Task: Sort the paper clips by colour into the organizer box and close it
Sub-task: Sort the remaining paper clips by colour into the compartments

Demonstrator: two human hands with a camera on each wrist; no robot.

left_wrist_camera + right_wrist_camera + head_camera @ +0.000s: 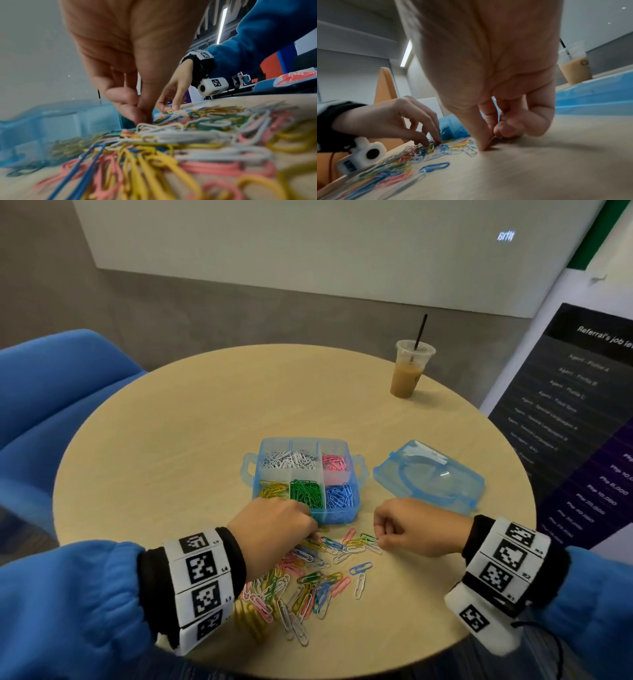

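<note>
**Sorting of coloured paper clips at a round table: both hands at the loose pile**

Legible writing: the dark poster (579, 419) at the right edge is headed "Referral's job le…" and lists lines beginning "Agent – Profile", with "Php" amounts lower down; the rest is too small to read. The black-and-white marker bands (202, 583) on both wrists carry small codes such as "L4" and "R2".

Counts: one translucent blue organizer box (305, 479), lid off, shows five filled compartments, namely white (289, 460) and pink (334, 462) at the far side, yellow (272, 489), green (307, 494) and blue (339, 496) at the near side. One blue lid (428, 475) lies just right of the box, apart from it. One iced coffee cup (409, 371) with a black straw stands at the table's far right. The unsorted pile (305, 580) holds several dozen clips in the same five colours, too tangled to count, and lies on the wooden table (171, 440) just in front of the box.

Left hand (274, 529): fingers curled downward, fingertips (142, 117) in the pile's far edge beside the box front; whether a clip is pinched cannot be told.

Right hand (418, 527): fingers curled, thumb (481, 136) and fingertip pressed together on the table at the pile's right edge, at a clip there; whether it has the clip pinched cannot be told.
</note>
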